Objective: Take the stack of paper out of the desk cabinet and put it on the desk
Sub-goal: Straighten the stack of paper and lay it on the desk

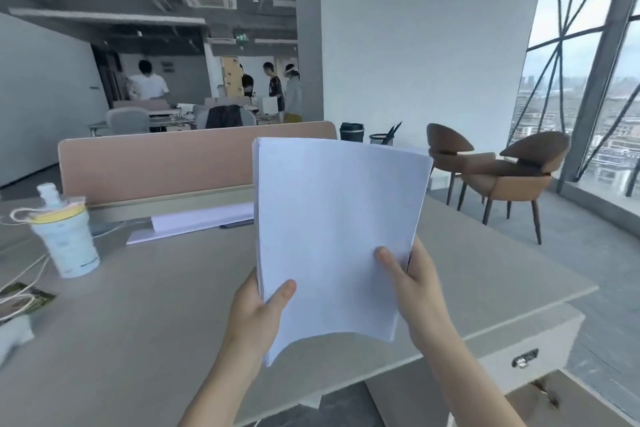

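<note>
Worktop (145, 305) fills the lower frame, pale grey-beige, with a pink divider panel (156, 163) standing along its far edge. Cabinet (512, 354) sits under the worktop's right end, a metal handle on its front. Two brown chairs (502, 166) stand beyond, by the window.

Stack of paper (332, 236) is in the air above the worktop, held nearly upright and tilted slightly away from me, not touching the surface. Its lower edge sags in a curve between my two grips. Sheet edges show fanned along the left side.

More white paper (194, 220) lies flat on the worktop near the divider, behind and left of the held stack.

My left hand (256, 312) is clamped on the stack's lower left edge: thumb pressed across the front face, fingers hidden behind. Forearm comes up from the bottom of the frame, wrist straight.

My right hand (415, 288) is clamped on the lower right edge, thumb on the front, palm wrapped round the side, fingers hidden behind. Both forearms are bare and angle inward to the stack.

Tall cup (65, 239) with a yellow band stands at the worktop's left. Dark mug (351, 131) and mesh pen holder (382, 139) sit past the divider's right end.
</note>
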### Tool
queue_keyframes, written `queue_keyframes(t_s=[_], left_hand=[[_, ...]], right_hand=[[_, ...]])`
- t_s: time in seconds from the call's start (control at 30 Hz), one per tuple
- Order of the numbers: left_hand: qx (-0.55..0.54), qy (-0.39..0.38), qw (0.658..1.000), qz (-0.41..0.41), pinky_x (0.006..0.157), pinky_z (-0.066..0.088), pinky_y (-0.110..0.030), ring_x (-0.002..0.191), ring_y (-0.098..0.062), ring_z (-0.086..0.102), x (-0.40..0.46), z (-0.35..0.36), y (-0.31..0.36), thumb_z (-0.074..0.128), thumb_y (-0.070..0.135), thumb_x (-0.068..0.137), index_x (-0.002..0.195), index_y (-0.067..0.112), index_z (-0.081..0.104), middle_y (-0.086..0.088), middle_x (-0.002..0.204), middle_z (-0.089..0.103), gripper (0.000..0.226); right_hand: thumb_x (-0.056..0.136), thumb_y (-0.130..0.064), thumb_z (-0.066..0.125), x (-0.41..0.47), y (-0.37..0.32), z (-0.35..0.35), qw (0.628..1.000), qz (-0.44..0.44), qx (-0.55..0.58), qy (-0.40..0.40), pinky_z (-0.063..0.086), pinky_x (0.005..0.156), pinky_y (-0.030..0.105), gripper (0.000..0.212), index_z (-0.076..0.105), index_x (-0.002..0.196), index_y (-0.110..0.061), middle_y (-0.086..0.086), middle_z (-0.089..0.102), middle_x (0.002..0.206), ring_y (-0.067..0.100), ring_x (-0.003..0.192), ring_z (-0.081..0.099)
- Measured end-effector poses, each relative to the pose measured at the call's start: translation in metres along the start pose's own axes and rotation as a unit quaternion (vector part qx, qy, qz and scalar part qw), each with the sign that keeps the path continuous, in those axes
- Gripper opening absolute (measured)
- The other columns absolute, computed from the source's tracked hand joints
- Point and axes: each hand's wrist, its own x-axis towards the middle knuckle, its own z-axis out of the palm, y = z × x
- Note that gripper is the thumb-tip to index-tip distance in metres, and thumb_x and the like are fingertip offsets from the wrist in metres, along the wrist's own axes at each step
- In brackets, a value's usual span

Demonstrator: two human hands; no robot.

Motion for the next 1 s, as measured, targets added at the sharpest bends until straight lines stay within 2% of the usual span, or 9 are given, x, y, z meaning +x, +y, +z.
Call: queue_keyframes(t_s=[0.1, 0.2, 0.27, 0.33, 0.47, 0.63, 0.83, 0.93, 1.0], left_hand=[[0.014, 0.013, 1.000, -0.012, 0.082, 0.054, -0.033, 0.087, 0.001, 0.071, 0.014, -0.004, -0.015, 0.063, 0.016, 0.092, 0.101, 0.036, 0.067, 0.024, 0.096, 0.076, 0.022], [0.006, 0.027, 0.999, -0.026, 0.083, 0.055, -0.034, 0.089, -0.002, 0.071, 0.020, -0.003, -0.026, 0.065, 0.020, 0.091, 0.102, 0.034, 0.068, 0.022, 0.095, 0.076, 0.018], [-0.020, 0.029, 0.998, -0.046, 0.077, 0.055, -0.030, 0.088, -0.004, 0.072, 0.022, 0.000, -0.029, 0.070, 0.021, 0.088, 0.097, 0.031, 0.070, 0.021, 0.091, 0.077, 0.014], [-0.043, 0.024, 0.997, -0.053, 0.068, 0.054, -0.022, 0.084, -0.001, 0.072, 0.023, 0.002, -0.027, 0.078, 0.025, 0.080, 0.096, 0.030, 0.070, 0.023, 0.089, 0.077, 0.018], [-0.054, 0.019, 0.997, -0.052, 0.056, 0.053, -0.014, 0.078, -0.001, 0.074, 0.026, 0.005, -0.022, 0.082, 0.029, 0.071, 0.098, 0.027, 0.070, 0.018, 0.089, 0.078, 0.030], [-0.063, 0.088, 0.991, -0.083, 0.064, 0.054, -0.030, 0.071, -0.005, 0.074, 0.022, 0.019, -0.029, 0.087, 0.026, 0.070, 0.089, 0.026, 0.072, 0.012, 0.084, 0.079, 0.024], [-0.058, 0.105, 0.989, -0.089, 0.065, 0.054, -0.031, 0.074, -0.008, 0.075, 0.026, 0.027, -0.036, 0.088, 0.028, 0.067, 0.092, 0.026, 0.072, 0.012, 0.084, 0.079, 0.030], [-0.029, 0.094, 0.992, -0.079, 0.069, 0.056, -0.032, 0.078, -0.012, 0.076, 0.036, 0.027, -0.036, 0.086, 0.035, 0.065, 0.090, 0.022, 0.076, 0.008, 0.085, 0.080, 0.030], [-0.012, 0.090, 0.994, -0.064, 0.067, 0.056, -0.032, 0.078, -0.011, 0.076, 0.044, 0.028, -0.033, 0.085, 0.029, 0.072, 0.086, 0.022, 0.077, 0.011, 0.081, 0.080, 0.018]], right_hand=[[0.101, -0.010, 0.053, 0.007, 0.019, 0.013, 1.000, -0.014, 0.003, 0.003, 0.055, 0.089, 0.040, 0.028, 0.063, 0.117, -0.030, -0.007, 0.075, 0.114, 0.016, 0.106, 0.071], [0.100, -0.009, 0.054, 0.012, 0.029, 0.018, 1.000, -0.024, -0.005, -0.002, 0.054, 0.087, 0.038, 0.026, 0.064, 0.110, -0.030, -0.008, 0.074, 0.108, 0.014, 0.103, 0.070], [0.100, -0.010, 0.056, 0.016, 0.035, 0.017, 1.000, -0.018, -0.002, -0.016, 0.052, 0.082, 0.036, 0.021, 0.064, 0.104, -0.029, -0.002, 0.073, 0.104, 0.021, 0.101, 0.069], [0.098, -0.015, 0.061, 0.022, 0.037, 0.014, 0.999, -0.014, 0.002, -0.035, 0.053, 0.085, 0.042, 0.015, 0.064, 0.103, -0.029, 0.005, 0.070, 0.107, 0.028, 0.105, 0.067], [0.087, -0.034, 0.068, 0.038, 0.029, 0.007, 0.998, -0.021, 0.015, -0.060, 0.055, 0.086, 0.044, 0.019, 0.063, 0.105, -0.027, 0.005, 0.070, 0.110, 0.027, 0.105, 0.068], [0.089, -0.037, 0.066, 0.050, 0.030, 0.003, 0.995, -0.020, 0.017, -0.093, 0.056, 0.093, 0.045, 0.028, 0.062, 0.115, -0.028, -0.003, 0.071, 0.116, 0.016, 0.109, 0.069], [0.099, -0.026, 0.059, 0.047, 0.056, 0.001, 0.997, 0.007, 0.028, -0.075, 0.054, 0.089, 0.033, 0.022, 0.062, 0.121, -0.027, -0.012, 0.073, 0.118, 0.007, 0.109, 0.069], [0.099, -0.024, 0.059, 0.054, 0.061, 0.003, 0.998, -0.005, 0.028, -0.062, 0.055, 0.086, 0.033, 0.016, 0.061, 0.115, -0.023, -0.009, 0.073, 0.113, 0.008, 0.105, 0.070], [0.099, -0.022, 0.058, 0.061, 0.061, 0.003, 0.998, -0.016, 0.031, -0.058, 0.056, 0.088, 0.036, 0.016, 0.061, 0.115, -0.021, -0.009, 0.074, 0.112, 0.010, 0.105, 0.070]])
